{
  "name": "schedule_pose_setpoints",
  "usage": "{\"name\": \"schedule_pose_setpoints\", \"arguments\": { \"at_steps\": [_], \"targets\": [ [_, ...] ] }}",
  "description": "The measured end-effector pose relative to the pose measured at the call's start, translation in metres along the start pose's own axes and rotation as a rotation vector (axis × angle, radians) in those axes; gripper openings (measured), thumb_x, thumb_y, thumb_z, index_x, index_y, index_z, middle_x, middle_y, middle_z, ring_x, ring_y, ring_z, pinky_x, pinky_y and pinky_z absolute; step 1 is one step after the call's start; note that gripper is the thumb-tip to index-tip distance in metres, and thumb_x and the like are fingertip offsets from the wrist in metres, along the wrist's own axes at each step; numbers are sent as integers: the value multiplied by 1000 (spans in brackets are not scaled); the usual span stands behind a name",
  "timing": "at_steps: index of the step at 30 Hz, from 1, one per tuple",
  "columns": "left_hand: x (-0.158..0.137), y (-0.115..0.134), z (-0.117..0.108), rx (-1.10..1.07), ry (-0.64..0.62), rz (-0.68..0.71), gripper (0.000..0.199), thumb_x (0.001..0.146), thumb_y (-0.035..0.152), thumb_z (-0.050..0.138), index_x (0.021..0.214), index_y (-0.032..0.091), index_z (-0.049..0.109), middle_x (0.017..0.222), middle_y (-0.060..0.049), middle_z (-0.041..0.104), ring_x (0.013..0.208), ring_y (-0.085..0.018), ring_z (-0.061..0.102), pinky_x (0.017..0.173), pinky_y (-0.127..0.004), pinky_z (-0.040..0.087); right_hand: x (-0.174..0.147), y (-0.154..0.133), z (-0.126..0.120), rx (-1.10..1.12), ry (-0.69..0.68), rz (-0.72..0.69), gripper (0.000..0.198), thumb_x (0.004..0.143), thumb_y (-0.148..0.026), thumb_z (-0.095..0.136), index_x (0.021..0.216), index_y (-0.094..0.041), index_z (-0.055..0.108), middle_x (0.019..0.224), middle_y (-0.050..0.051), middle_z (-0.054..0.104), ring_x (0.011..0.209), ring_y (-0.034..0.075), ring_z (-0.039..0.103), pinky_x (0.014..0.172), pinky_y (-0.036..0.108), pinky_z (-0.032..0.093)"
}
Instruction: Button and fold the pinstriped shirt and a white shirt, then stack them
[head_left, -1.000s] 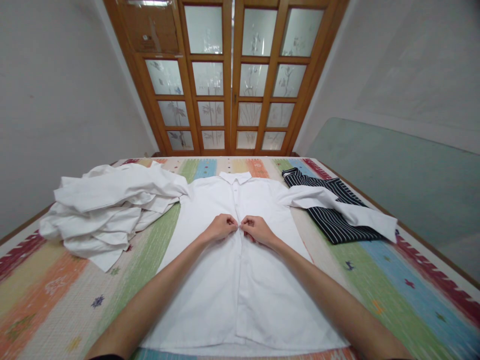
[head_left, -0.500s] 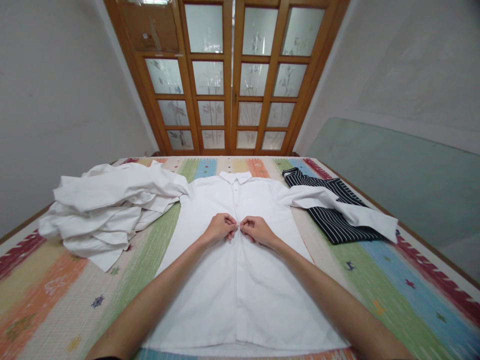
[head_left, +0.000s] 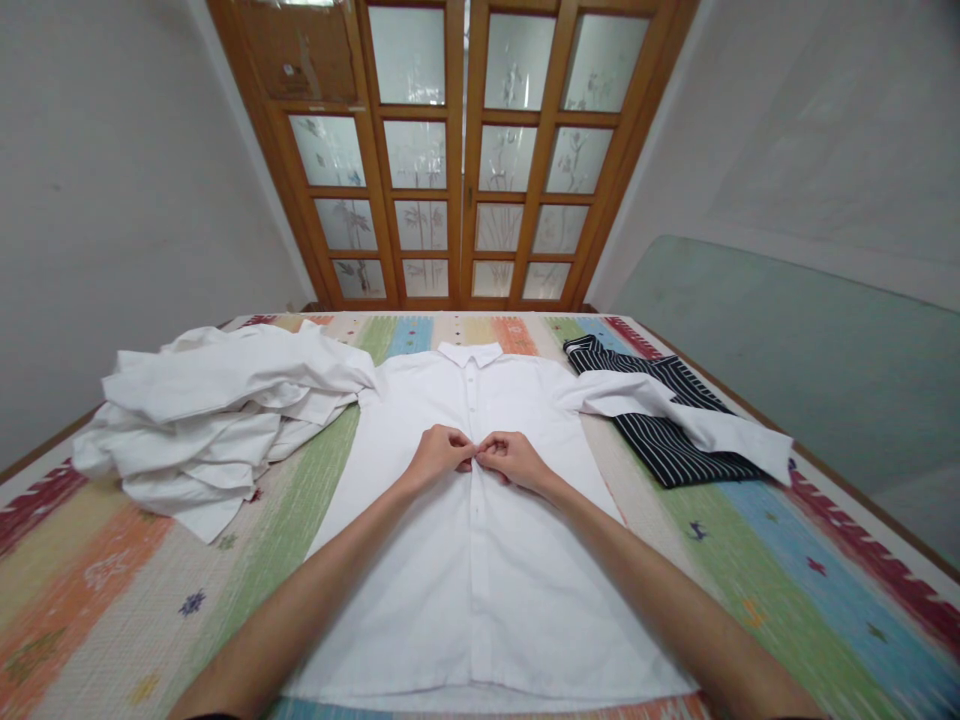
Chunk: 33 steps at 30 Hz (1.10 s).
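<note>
Left hand (head_left: 447, 452) and right hand (head_left: 511, 460) pinch shirt placket (head_left: 480, 590)

The broad, flat surface wore a striped cloth (head_left: 720, 560), its bands of green, blue, orange, yellow, beige and dark red running from near edge to far (small motifs, such as a red cross (head_left: 816, 567) and a dark blue flower (head_left: 193, 603), dotted it). A white shirt (head_left: 517, 580) lay spread flat along the middle, collar toward the far edge. A crumpled white heap of cloth (head_left: 217, 390) lay to its left, meeting the shirt's shoulder. To the right lay a black-and-white striped garment (head_left: 656, 458), folded, with the shirt's sleeve (head_left: 630, 393) across it.
</note>
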<state>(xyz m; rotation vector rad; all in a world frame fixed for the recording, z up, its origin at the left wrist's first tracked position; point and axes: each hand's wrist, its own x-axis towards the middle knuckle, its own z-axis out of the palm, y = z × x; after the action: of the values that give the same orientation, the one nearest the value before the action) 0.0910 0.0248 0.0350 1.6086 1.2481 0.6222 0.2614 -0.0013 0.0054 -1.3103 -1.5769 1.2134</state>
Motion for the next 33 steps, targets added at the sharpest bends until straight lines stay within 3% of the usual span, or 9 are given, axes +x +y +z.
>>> {"name": "schedule_pose_setpoints", "arguments": {
  "at_steps": [5,15,22,26,29,33],
  "targets": [
    [-1,2,0,114,49,26,9,72,16,64,67,14,71,54,1,67,55,-12,66,56,-19,50,1,2,0,20,-2,-17,19,71,-33,64,79,-15,63,55,-5,59,35,6,47,34,17,31],
    [6,-11,6,-60,39,-1,13,69,9,57,59,14,62,45,3,60,39,-8,54,44,-18,42,2,5,2,-81,38,-40,12,73,-29,63,75,-17,63,54,-5,60,37,7,50,39,17,37],
    [11,-19,8,-23,89,-20,10,68,13,59,59,14,63,41,6,53,33,-5,40,37,-18,30,3,5,3,-75,59,-15,15,77,-31,60,75,-16,61,59,-3,63,35,5,47,36,16,35],
    [10,-19,6,31,98,-7,12,70,15,60,60,14,65,45,5,54,40,-7,45,42,-19,32,2,0,2,-99,26,-5,14,79,-31,56,75,-17,59,57,-5,61,34,5,45,36,16,33],
    [7,-16,3,151,136,102,10,68,15,63,59,15,67,57,2,63,57,-11,56,54,-20,40,2,-2,1,-105,12,17,12,80,-29,55,75,-18,58,56,-5,59,34,6,45,36,17,33],
    [1,-15,-4,312,170,237,5,68,18,68,65,15,70,72,-1,67,71,-15,60,66,-24,46,0,-1,4,-211,139,-59,14,81,-24,52,79,-17,63,56,-4,60,38,9,49,43,20,38]
  ]
}}
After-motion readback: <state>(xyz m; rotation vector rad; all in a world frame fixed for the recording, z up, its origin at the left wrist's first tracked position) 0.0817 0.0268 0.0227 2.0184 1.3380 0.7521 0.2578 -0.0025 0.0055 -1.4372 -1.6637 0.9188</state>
